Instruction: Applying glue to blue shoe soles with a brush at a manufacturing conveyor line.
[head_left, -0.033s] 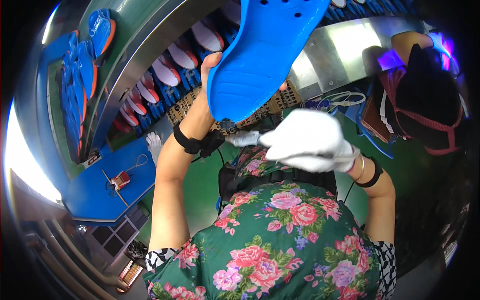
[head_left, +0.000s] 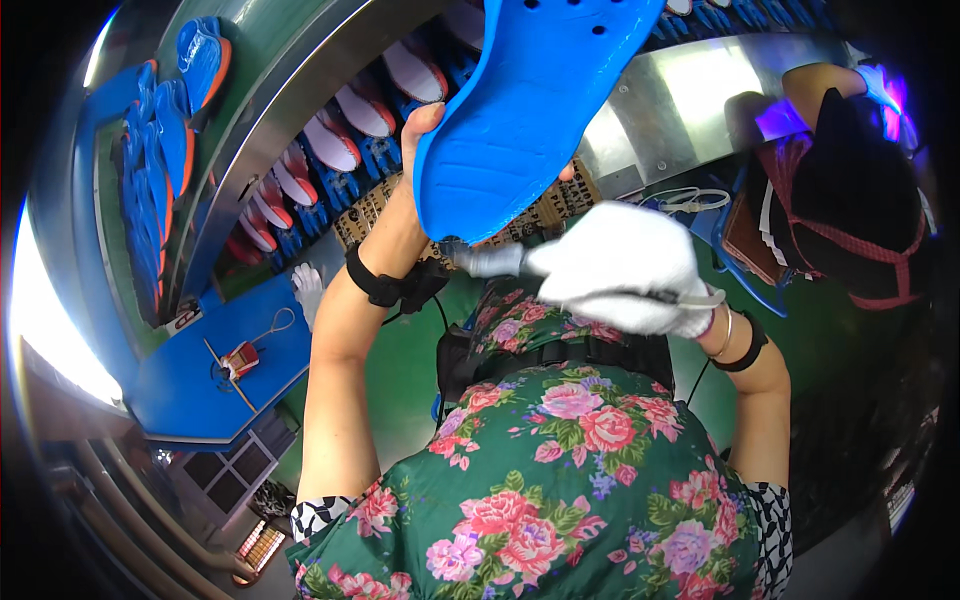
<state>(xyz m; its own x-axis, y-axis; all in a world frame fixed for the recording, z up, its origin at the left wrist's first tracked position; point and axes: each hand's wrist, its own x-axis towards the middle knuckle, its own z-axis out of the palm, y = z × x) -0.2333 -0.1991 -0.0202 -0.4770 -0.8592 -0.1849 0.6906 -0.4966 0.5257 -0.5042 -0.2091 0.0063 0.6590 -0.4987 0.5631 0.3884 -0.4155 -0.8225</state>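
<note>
A large blue shoe sole (head_left: 525, 130), foot-shaped with several dark holes near its far end, is held up in front of me. My bare left hand (head_left: 422, 125) grips it from beneath; the thumb shows at its left edge and a fingertip at its right edge, the other fingers being hidden. In a white glove, my right hand (head_left: 625, 265) is closed around a tool that looks like a small brush (head_left: 487, 262). The brush, smeared by motion, points left at the sole's near rounded end. Whether its tip touches the sole I cannot tell.
Beyond my hands curves a metal-edged conveyor (head_left: 680, 90). White-topped shoe pieces with red edges (head_left: 333, 142) stand in a row at left, near stacked blue soles (head_left: 205, 62). A blue table (head_left: 215, 370) bears a red item. A co-worker (head_left: 850, 190) sits at right.
My gloved right hand has shifted slightly up and to the right with the brush. The sole and my left hand look almost still.
</note>
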